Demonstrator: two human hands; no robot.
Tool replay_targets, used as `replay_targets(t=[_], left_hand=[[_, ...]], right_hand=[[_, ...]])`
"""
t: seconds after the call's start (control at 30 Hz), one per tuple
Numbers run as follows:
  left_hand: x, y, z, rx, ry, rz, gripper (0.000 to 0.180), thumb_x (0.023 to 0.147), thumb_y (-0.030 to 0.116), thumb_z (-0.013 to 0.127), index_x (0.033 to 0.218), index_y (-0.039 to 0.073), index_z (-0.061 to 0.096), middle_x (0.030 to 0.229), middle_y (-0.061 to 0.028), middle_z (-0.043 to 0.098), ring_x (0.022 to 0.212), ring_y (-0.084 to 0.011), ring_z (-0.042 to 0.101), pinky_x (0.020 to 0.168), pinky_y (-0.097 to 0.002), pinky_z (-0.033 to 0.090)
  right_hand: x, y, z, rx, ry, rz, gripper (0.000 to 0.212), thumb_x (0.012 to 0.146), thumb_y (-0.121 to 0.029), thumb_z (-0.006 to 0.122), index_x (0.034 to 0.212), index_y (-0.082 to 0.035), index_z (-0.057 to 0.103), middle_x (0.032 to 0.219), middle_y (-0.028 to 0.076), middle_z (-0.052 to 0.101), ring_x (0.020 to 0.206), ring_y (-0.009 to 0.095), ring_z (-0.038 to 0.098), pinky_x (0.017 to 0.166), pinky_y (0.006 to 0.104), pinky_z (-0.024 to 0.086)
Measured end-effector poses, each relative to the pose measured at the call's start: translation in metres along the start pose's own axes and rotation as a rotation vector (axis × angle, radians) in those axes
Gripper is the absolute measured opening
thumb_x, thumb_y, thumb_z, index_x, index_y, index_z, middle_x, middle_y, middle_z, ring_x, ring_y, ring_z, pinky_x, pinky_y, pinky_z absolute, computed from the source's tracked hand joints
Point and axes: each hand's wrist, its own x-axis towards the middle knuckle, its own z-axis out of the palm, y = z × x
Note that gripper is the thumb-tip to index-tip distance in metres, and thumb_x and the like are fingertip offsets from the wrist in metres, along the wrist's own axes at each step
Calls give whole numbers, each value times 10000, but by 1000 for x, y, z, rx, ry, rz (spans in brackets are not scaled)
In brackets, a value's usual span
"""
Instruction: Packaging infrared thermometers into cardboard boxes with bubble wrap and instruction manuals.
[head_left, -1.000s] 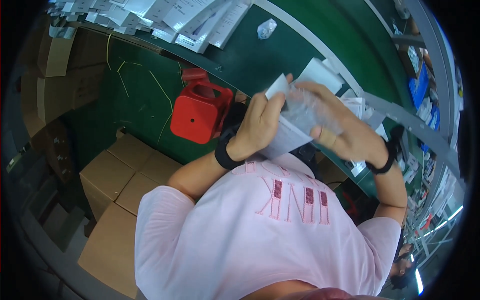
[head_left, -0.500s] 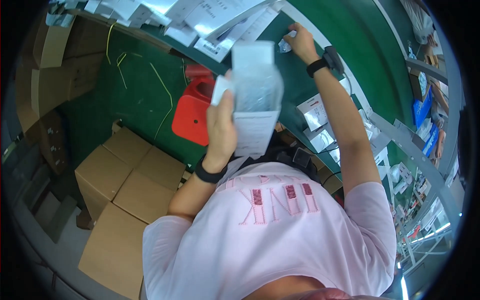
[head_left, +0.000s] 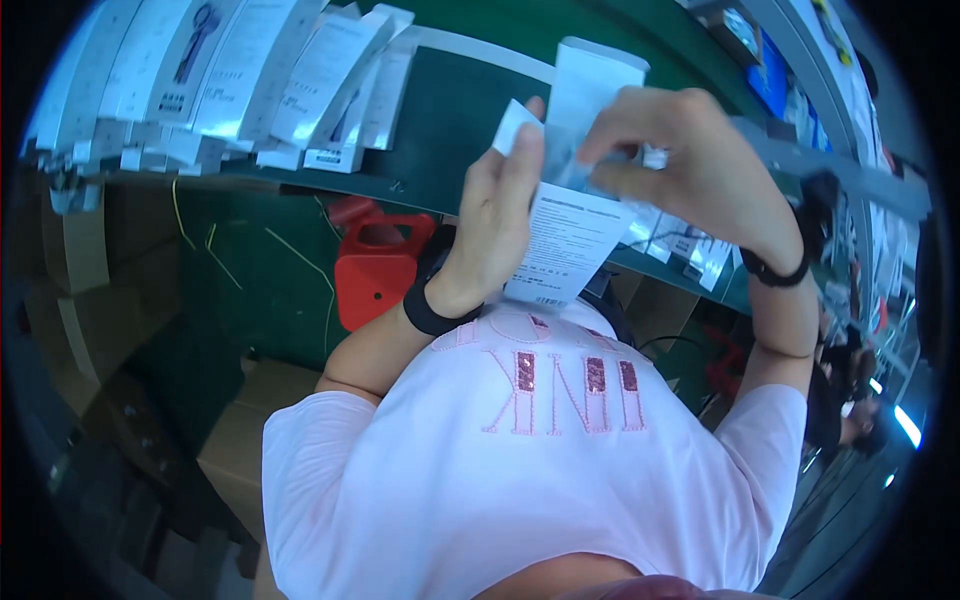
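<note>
A tall white box [head_left: 566, 243] with fine print on its front stands upright before my chest, its top open and its flaps raised. My left hand [head_left: 493, 210] is closed round its left side, the thumb up by a side flap. Over the mouth of the box hangs my right hand [head_left: 685, 150], slightly smeared by motion. Its thumb and fingers curl together at the opening; what they hold is mostly hidden. Clear plastic [head_left: 566, 150] shows inside the box, but its contents cannot be made out.
Several white printed boxes [head_left: 240, 75] stand in a row on the green bench [head_left: 440, 105] at the far left. More white boxes [head_left: 695, 250] lie right of my box. A red plastic stool [head_left: 375, 275] and cardboard cartons [head_left: 235, 430] are at lower left.
My right hand has come from the bench, where it gripped a small clear plastic packet, to the box's mouth. The box has shifted right and tilted a little. The view has turned.
</note>
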Motion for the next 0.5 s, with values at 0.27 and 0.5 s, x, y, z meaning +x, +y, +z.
replay_targets(t=[0.27,0.5], left_hand=[[0,-45,4,234,-394,16,783,875,215,684,1451,47,181,1358,-166,418,1220,-256,453,1011,-380,377],[1,-38,11,162,-438,117,761,776,36,746,1384,49,288,1342,-151,426,1256,-257,447,1032,-429,405]], right_hand=[[-46,32,3,400,-646,61,174,879,-69,555,1014,39,569,848,175,623,756,282,578,703,378,460],[-123,-1,51,726,676,520,655,779,-117,747,1336,-13,420,1233,114,531,1099,190,529,898,298,457]])
